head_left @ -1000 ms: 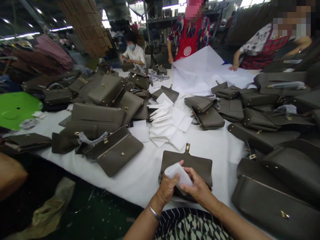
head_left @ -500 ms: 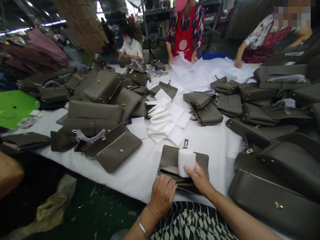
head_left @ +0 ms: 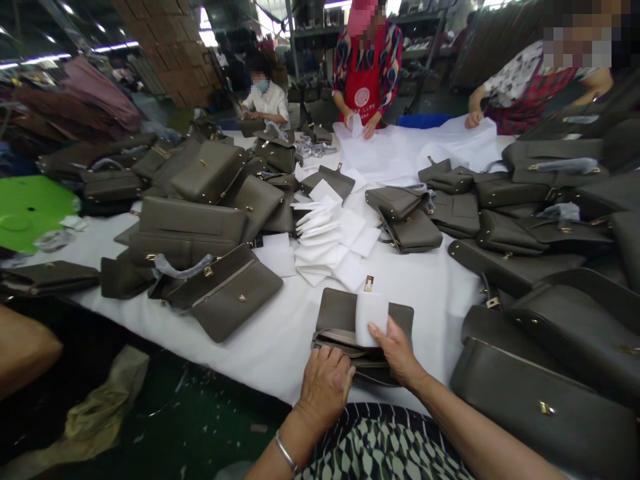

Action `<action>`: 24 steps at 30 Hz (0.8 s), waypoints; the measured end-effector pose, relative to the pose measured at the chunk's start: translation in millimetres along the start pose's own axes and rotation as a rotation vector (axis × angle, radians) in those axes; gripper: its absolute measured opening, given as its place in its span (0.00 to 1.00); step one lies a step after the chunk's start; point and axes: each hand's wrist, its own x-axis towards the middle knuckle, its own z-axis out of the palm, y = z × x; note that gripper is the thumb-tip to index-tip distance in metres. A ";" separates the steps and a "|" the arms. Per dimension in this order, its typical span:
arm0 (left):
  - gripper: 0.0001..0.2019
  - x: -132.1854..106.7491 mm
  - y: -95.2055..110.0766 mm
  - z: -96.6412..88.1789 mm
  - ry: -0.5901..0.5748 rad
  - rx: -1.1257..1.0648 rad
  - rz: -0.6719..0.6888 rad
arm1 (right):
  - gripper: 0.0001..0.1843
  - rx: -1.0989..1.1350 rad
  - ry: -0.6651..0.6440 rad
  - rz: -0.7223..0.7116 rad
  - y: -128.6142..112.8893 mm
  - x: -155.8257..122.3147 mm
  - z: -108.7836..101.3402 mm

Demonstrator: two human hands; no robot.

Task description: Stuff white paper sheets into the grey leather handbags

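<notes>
An olive-grey handbag (head_left: pixel 336 308) lies at the table's near edge, its flap folded back and its mouth showing. My left hand (head_left: pixel 329 381) is closed over the near left rim of this bag, fingers curled to its edge. In my right hand (head_left: pixel 399 353) is a folded white foam sheet (head_left: pixel 371 319), pinched with the thumb on top; it stands upright over the bag's opening, in front of the flap. A gold clasp plate (head_left: pixel 369 283) sticks out beyond the flap. Just past the bag lies a fanned pile of white foam sheets (head_left: pixel 323 233).
Olive-grey handbags crowd both sides, such as an open one (head_left: pixel 237 293) at left and a large one (head_left: pixel 540 393) at right. Across the white-covered table (head_left: pixel 250 363), a person in a red apron (head_left: pixel 363 87) handles white sheeting (head_left: pixel 395 153). A bare arm (head_left: pixel 25 350) shows at far left.
My hands keep their hold on the bag and the foam sheet, which has barely shifted. Across the table, the co-workers' hands have moved and the white sheeting is drawn flatter.
</notes>
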 end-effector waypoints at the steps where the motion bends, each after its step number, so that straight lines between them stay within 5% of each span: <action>1: 0.10 1.2 1.2 0.1 -0.004 0.004 -0.012 | 0.25 0.021 0.007 -0.001 0.3 -0.7 0.5; 7: 0.11 3.3 2.7 1.3 0.004 -0.020 -0.026 | 0.25 0.039 -0.008 0.009 -20.1 -4.6 -6.7; 10: 0.14 -0.4 -5.4 0.0 -0.068 -0.085 0.006 | 0.23 -0.241 -0.070 -0.085 -48.7 -7.7 -23.3; 14: 0.18 -5.9 -16.9 0.7 -0.105 -0.169 0.057 | 0.24 -0.824 -0.339 -0.373 -86.2 -15.8 -37.3; 19: 0.16 -7.9 -22.1 2.7 -0.097 -0.213 0.069 | 0.29 -1.354 -0.693 -0.513 -92.9 -30.4 -17.6; 24: 0.15 -12.4 -26.8 0.0 -0.086 -0.138 0.115 | 0.26 -1.648 -0.819 -0.476 -76.9 -28.0 13.7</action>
